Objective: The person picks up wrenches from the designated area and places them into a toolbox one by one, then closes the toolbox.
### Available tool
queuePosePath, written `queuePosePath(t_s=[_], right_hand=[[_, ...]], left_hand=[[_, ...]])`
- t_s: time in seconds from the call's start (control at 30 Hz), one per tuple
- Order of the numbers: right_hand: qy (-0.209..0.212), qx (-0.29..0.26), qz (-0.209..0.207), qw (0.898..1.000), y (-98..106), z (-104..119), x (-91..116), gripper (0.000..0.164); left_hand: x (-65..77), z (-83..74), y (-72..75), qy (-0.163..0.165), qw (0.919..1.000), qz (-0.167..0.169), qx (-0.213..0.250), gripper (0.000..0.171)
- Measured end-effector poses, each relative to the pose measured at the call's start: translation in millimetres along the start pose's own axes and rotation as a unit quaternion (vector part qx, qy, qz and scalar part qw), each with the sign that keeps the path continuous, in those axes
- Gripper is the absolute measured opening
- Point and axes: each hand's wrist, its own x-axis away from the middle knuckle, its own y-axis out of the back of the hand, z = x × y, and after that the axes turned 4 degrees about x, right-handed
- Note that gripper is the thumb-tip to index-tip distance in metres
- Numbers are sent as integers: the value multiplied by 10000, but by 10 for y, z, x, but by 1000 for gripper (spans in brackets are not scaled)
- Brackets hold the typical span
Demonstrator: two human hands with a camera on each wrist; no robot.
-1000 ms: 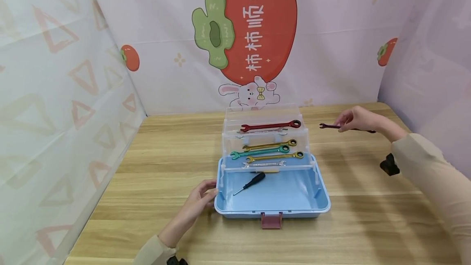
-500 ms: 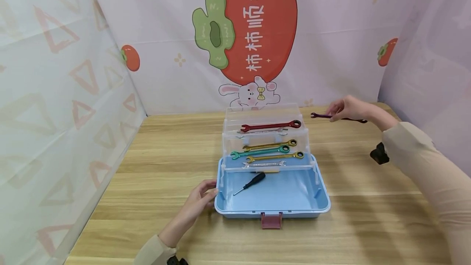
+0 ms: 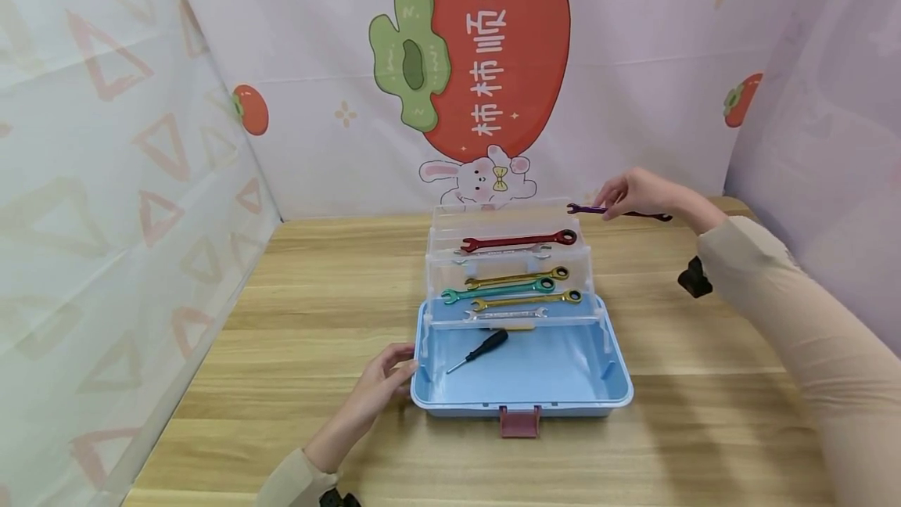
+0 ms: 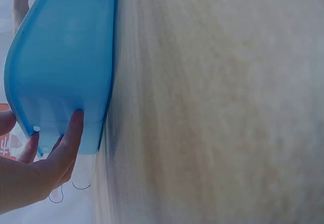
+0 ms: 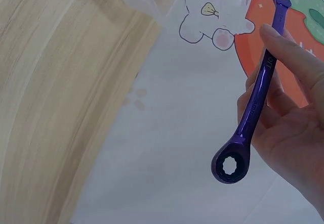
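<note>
A purple ratchet combination wrench [image 3: 591, 210] is pinched in my right hand [image 3: 637, 192], held above the table at the back right of the box. In the right wrist view, the wrench [image 5: 258, 95] has its ring end downward and its jaw end upward, thumb and fingers around the shank. My left hand [image 3: 383, 378] holds the left side of the light blue toolbox [image 3: 619, 366], thumb at the rim. From the left wrist view, fingers [image 4: 73, 133] lie against the toolbox's outer wall [image 4: 66, 57]. Clear tiered trays [image 3: 436, 268] stand raised over its back half.
The trays carry a red wrench [image 3: 517, 240], a green wrench [image 3: 496, 290], a gold wrench [image 3: 528, 300] and several others. A black screwdriver [image 3: 486, 346] lies in the box bottom. A maroon latch [image 3: 519, 422] hangs at the front. Printed cloth [image 3: 633, 84] walls the wooden table [image 3: 310, 288].
My right hand has moved left and a little farther back with the purple wrench, closer to the upper tray. My left hand and the toolbox have stayed in place.
</note>
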Motion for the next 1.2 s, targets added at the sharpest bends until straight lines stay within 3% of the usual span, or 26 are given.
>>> queuePosePath(t_s=[0.77,1.0,1.2], right_hand=[[56,-207,120,9997,-190,441,-499,14],[7,-188,331,9993,-285,549,-651,17],[331,-281,463,9980,-378,652,-764,18]], left_hand=[[3,-32,-1,-1,10000,10,14,41],[7,-32,-1,1,10000,68,57,41],[19,-27,-9,4,10000,53,19,41]])
